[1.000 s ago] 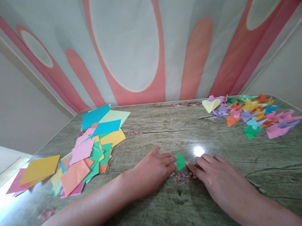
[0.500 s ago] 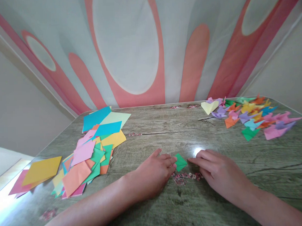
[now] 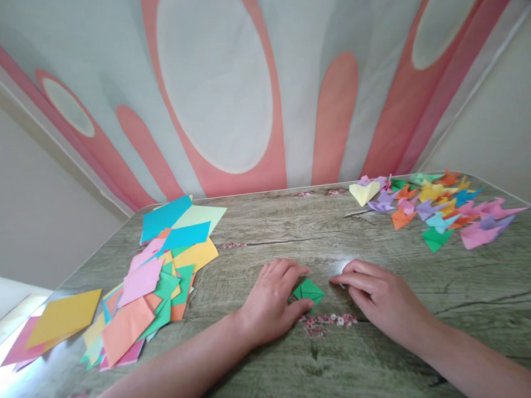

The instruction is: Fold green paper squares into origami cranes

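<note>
Just left of the small green diamond of creased, folded paper, the left hand rests on the grey-brown wood-grain table. Thumb lies over the paper's near corner, fingers curve by its far-left side; thumb and fingers stand apart, paper between them, seemingly to keep it from sliding. Right of the paper, not touching it: the right hand, forefinger pointing toward it, other fingers curled. Whether its thumb and forefinger meet, cannot tell. Well left of the paper: loose heap of square, many-coloured paper sheets. Well right and beyond: cluster of pointed, many-coloured folded-paper figures. Both set aside, likely, to leave elbow room. Table's far edge runs well beyond the paper, wood grain between; narrow gap from paper to right hand.
</note>
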Available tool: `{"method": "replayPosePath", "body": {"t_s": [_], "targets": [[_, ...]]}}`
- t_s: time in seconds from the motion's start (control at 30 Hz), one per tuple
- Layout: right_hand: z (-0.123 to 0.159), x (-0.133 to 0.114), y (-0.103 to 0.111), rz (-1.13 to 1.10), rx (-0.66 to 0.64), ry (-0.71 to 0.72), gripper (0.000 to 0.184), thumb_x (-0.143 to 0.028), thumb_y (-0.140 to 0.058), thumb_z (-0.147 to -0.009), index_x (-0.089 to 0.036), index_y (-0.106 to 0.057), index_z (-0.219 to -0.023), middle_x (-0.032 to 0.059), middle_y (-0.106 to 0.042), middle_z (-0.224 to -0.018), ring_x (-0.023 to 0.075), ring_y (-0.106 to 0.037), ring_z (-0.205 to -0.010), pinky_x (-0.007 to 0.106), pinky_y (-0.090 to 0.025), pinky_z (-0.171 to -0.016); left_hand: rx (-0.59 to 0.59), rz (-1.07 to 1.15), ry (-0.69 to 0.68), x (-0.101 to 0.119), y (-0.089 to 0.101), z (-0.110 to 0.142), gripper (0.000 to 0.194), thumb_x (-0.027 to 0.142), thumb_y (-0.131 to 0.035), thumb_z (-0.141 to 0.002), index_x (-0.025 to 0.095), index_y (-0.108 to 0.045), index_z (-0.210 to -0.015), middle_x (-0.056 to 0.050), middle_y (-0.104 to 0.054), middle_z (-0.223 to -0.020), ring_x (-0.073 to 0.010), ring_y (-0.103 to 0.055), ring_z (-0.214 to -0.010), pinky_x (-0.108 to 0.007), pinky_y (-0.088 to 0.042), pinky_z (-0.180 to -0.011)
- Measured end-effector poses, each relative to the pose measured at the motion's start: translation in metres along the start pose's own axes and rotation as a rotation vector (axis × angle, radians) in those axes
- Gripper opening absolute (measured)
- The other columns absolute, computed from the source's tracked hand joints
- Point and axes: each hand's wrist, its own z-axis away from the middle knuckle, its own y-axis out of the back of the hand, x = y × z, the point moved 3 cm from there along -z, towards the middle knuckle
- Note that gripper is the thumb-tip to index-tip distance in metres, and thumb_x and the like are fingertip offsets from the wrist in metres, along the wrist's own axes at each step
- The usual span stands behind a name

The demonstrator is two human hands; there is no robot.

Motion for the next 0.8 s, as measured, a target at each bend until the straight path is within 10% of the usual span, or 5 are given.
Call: {"method": "replayPosePath", "body": {"t_s": [0.8], "targets": [[0.000,0.003,-0.002,0.036,0.007,0.020,0.035,-0.006,-0.047,-0.086,-0.026,-0.072,-0.099,0.0020,-0.065,-0.087,0.0163,-0.061,-0.076,0.030,-0.049,-0.072,-0.156,0.072,0.167,-0.005,-0.003,-0.008,0.032,0.026,-0.078,-0.073,0.020,-0.062,-0.100,0.000,-0.064,-0.088,-0.0183,-0.058,-0.087,-0.029,-0.041,-0.081]]}}
